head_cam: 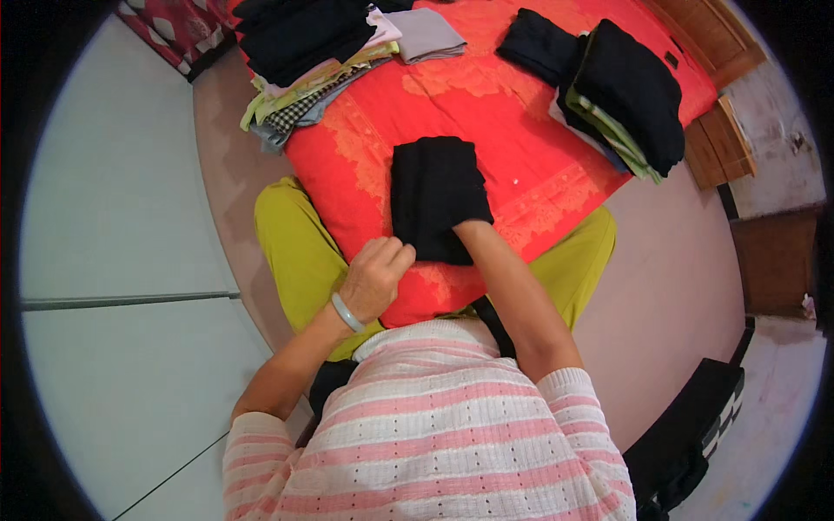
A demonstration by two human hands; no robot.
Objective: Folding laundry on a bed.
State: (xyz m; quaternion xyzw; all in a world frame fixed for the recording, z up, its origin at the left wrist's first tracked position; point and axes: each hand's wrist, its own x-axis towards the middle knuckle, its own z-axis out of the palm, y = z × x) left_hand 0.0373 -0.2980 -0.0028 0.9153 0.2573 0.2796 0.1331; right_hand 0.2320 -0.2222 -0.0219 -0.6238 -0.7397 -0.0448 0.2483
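Observation:
A black folded garment (433, 195) lies on the bed's red patterned cover (456, 104), right in front of me. My left hand (378, 273), with a pale bangle (346, 312) at its wrist, has its curled fingers on the garment's near left corner and seems to pinch it. From the near right side, my right forearm (518, 280) reaches into the garment's folds. Black cloth covers that hand, so its fingers cannot be seen.
Stacked folded clothes (313, 58) stand at the far left, beside a folded grey cloth (430, 36). Another pile of folded clothes (625, 98) rests at the right bed edge. White panels (130, 163) flank the left, and a black object (684, 417) stands at lower right.

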